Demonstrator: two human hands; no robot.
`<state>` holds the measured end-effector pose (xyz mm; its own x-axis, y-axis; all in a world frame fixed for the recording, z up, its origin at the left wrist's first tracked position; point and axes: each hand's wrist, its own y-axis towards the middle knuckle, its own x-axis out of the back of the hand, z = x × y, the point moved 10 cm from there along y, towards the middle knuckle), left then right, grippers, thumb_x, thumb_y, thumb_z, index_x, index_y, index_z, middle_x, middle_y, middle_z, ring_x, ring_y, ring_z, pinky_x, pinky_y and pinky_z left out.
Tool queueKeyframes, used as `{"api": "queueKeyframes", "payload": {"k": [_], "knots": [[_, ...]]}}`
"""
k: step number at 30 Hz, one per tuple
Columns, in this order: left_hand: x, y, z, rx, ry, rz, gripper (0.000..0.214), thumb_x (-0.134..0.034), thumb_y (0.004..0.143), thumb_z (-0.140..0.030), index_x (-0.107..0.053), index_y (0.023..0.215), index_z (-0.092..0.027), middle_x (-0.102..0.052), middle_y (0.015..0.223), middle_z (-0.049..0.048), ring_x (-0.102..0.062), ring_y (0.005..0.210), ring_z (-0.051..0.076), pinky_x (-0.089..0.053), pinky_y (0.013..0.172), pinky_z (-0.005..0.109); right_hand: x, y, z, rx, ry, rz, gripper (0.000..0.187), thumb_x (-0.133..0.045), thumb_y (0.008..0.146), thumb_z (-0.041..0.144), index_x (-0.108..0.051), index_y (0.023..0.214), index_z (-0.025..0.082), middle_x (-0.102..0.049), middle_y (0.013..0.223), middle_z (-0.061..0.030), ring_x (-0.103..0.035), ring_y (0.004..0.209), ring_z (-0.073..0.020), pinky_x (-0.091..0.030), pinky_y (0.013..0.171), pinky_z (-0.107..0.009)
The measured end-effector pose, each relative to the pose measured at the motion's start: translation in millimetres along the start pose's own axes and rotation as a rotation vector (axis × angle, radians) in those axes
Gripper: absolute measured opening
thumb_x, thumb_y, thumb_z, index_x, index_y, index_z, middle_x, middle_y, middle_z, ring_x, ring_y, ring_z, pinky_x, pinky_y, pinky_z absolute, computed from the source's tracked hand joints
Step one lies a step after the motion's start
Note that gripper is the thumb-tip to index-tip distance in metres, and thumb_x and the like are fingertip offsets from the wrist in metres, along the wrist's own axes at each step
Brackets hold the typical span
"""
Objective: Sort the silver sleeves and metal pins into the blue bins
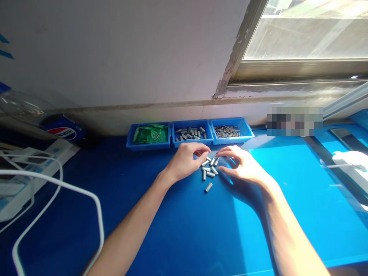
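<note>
A loose group of several small silver metal cylinders point(211, 174) lies on the blue tabletop, with one cylinder point(208, 187) apart, nearer to me. My left hand point(188, 161) is at the group's left edge, thumb and forefinger pinched together; whatever may be between the tips is too small to make out. On the other side, my right hand point(240, 164) curves around the group with thumb and fingers apart, holding nothing visible. Just beyond both hands, the middle blue bin point(192, 143) contains more such cylinders.
The left blue bin point(148, 146) holds green plastic packets; the right blue bin point(244, 134) holds thin metal pins or screws. A Pepsi bottle point(64, 128), a power strip point(61, 151) and a looping white cable point(99, 207) are at left. A white device point(349, 163) sits right.
</note>
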<state>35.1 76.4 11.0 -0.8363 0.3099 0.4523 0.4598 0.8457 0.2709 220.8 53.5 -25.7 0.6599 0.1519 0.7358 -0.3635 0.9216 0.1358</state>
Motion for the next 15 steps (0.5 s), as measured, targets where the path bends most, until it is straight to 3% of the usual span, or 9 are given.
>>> {"api": "queueKeyframes", "payload": {"k": [3,6,9,15], "knots": [[2.2,1,1,0.006,0.002,-0.010,0.014,-0.070,0.101,-0.022,-0.084,0.100,-0.020,-0.087,0.105,0.0040,-0.082,0.091,0.020,-0.065,0.086,0.029,-2,3,3,-0.016,-0.004,-0.010,0.016,-0.081,0.092,0.041,-0.084,0.105,0.033,-0.082,0.115,-0.0065,-0.074,0.104,-0.0350,-0.063,0.096,-0.056],[2.5,0,3,0.020,0.000,-0.011,0.015,-0.070,0.101,-0.024,-0.084,0.100,-0.020,-0.087,0.105,0.0042,-0.082,0.093,0.021,-0.065,0.087,0.031,1,3,-3,-0.049,0.036,-0.054,0.012,-0.079,0.093,0.041,-0.082,0.091,0.030,-0.081,0.098,-0.0077,-0.072,0.085,-0.0322,-0.063,0.078,-0.052],[2.1,0,3,0.035,0.003,-0.006,0.016,-0.069,0.100,-0.024,-0.084,0.099,-0.021,-0.087,0.105,0.0044,-0.082,0.093,0.022,-0.066,0.088,0.032,10,1,-12,-0.071,0.055,-0.128,0.016,-0.077,0.094,0.047,-0.083,0.097,0.033,-0.079,0.086,-0.0047,-0.070,0.074,-0.0299,-0.062,0.068,-0.051],[3.4,1,2,0.044,-0.005,-0.005,0.016,-0.069,0.100,-0.025,-0.084,0.099,-0.021,-0.087,0.104,0.0045,-0.082,0.090,0.022,-0.066,0.088,0.031,22,1,-7,-0.042,0.068,-0.259,0.026,-0.071,0.101,0.051,-0.080,0.123,0.041,-0.081,0.099,-0.0045,-0.077,0.089,-0.0306,-0.066,0.089,-0.054]]}}
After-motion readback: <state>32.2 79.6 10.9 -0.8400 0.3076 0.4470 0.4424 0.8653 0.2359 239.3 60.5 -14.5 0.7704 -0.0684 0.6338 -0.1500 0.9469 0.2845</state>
